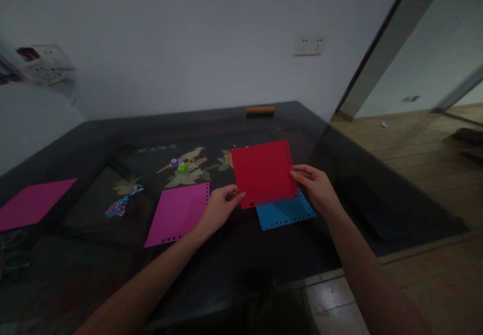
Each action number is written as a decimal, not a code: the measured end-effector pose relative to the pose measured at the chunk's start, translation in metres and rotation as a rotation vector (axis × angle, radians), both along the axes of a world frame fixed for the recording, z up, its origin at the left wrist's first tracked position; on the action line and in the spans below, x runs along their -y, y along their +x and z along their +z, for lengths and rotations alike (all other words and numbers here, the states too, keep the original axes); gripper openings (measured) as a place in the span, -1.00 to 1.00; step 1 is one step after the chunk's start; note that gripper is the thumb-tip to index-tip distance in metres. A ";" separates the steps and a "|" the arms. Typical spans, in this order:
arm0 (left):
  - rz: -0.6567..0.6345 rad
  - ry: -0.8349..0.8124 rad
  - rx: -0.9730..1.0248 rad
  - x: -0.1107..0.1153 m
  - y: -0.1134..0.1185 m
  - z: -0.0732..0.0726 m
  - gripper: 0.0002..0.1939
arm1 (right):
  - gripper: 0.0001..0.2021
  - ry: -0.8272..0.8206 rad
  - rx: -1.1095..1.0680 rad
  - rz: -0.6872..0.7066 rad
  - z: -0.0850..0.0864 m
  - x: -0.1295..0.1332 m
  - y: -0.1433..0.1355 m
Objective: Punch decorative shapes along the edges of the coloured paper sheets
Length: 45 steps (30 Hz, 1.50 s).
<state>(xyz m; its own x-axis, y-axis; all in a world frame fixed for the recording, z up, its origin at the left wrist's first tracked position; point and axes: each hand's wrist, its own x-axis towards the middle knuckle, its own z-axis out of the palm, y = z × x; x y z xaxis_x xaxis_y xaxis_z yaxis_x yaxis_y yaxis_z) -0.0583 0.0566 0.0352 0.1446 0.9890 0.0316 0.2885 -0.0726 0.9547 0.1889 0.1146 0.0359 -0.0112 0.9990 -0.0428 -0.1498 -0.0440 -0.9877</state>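
"While the red sheet (264, 174) is held up, how is it secured?"

"Two pinch grips are used. The left hand (221, 205) holds the lower-left corner, thumb on the near face and fingers curled behind. The right hand (315, 186) pinches the right edge partway up, at the row of punched holes. Both grips are closed to the thickness of the sheet; no other item shows in either."

"Why opposite sides?"

"Two separated supports probably limit sagging in thin stock. Most of the face is also left uncovered, so the holes along the right and lower edges can be seen."

"State its location."

"It is tilted up over the dark table (226, 257), partly hiding the blue sheet (287, 218). Whether the two touch cannot be determined."

"And the surrounding items?"

"A near pink sheet (180, 213) lies just beside the left hand; contact cannot be confirmed. A far pink sheet (35, 203) lies at the left, well apart. The spacing presumably prevents overlap. The green figure (182, 167) and purple figure (175, 163) sit together beyond the near pink sheet. A brown cylinder (260, 109) lies near the wall, perhaps to avoid obstructing the hands."
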 end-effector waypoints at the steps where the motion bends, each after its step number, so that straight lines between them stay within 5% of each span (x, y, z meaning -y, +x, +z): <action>1: -0.003 0.001 -0.021 0.002 0.000 -0.001 -0.82 | -0.72 -0.010 -0.004 0.021 -0.001 0.000 -0.001; 5: -0.018 -0.017 -0.058 0.006 0.001 -0.004 -0.80 | -0.75 -0.036 -0.011 0.077 -0.003 0.002 -0.005; 18: -0.031 -0.213 0.276 0.013 0.013 -0.014 -0.71 | -0.77 -0.034 0.062 0.016 0.003 0.005 -0.009; 45: 0.001 -0.193 0.252 0.018 0.017 -0.008 -0.76 | -0.78 0.003 0.095 -0.001 -0.002 0.003 -0.005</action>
